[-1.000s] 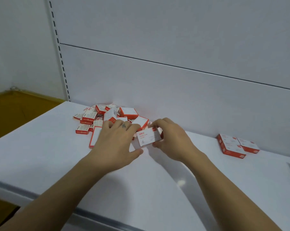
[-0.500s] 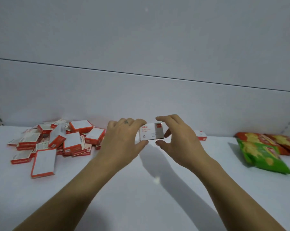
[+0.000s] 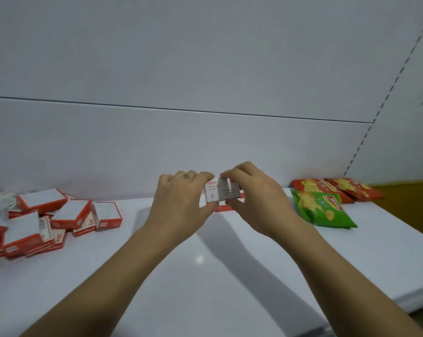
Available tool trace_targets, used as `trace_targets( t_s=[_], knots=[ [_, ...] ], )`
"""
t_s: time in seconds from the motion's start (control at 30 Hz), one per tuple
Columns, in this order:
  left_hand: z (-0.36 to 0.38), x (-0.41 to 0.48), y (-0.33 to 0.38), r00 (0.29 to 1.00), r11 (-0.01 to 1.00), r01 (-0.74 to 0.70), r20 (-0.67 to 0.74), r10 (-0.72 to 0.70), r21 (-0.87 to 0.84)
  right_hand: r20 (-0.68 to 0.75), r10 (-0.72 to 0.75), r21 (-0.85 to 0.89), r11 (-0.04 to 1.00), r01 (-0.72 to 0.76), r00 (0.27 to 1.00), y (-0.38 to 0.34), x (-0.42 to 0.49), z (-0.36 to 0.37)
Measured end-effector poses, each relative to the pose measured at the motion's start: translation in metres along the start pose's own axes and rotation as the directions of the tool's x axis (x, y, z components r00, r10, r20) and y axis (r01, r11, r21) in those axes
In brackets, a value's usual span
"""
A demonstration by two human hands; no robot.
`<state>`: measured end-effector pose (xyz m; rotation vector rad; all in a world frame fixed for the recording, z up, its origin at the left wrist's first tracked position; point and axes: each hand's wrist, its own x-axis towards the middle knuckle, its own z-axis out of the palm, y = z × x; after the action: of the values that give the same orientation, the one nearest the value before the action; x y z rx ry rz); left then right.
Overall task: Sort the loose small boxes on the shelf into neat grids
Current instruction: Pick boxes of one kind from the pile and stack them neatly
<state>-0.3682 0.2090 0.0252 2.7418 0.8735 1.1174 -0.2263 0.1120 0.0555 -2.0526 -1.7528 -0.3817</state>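
Note:
A small white box with red print (image 3: 219,191) is held up above the white shelf (image 3: 205,276) near the back wall. My left hand (image 3: 181,203) pinches its left end and my right hand (image 3: 251,198) pinches its right end. Just below and behind the held box, a red edge of the boxes lying on the shelf (image 3: 223,208) shows; the rest is hidden by my hands. A loose pile of red and white small boxes (image 3: 42,222) lies at the far left.
A green snack bag (image 3: 322,209) and red snack bags (image 3: 339,188) lie at the right of the shelf. The shelf's back panel (image 3: 205,142) stands right behind my hands. A yellow surface (image 3: 412,198) shows beyond the shelf's right end.
My view has swung right, away from the pile. Both hands have carried the small box to the right, over the boxes lying by the back wall.

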Motion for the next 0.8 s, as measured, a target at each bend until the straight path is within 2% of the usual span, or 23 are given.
trace_targets(
  t_s=[0.17,0.4,0.57,0.8],
  knots=[
    [0.022,0.01,0.011,0.997,0.999,-0.007,0.074,0.004,0.045,0.049,0.026,0.0,1.0,-0.026,0.998,0.031,0.002,0.001],
    [0.046,0.025,0.016,0.985,0.988,0.045,0.161,-0.069,0.147,0.163,0.108,0.032,0.993,-0.114,0.981,0.092,0.021,0.007],
    [0.06,0.029,0.017,0.976,0.971,0.076,0.184,-0.119,0.225,0.184,0.108,0.078,0.989,-0.124,0.977,0.122,0.035,0.023],
    [0.078,0.018,0.019,0.957,0.955,0.174,0.185,-0.221,0.24,0.185,0.147,0.148,0.973,-0.175,0.972,0.147,0.025,0.061]
  ],
)
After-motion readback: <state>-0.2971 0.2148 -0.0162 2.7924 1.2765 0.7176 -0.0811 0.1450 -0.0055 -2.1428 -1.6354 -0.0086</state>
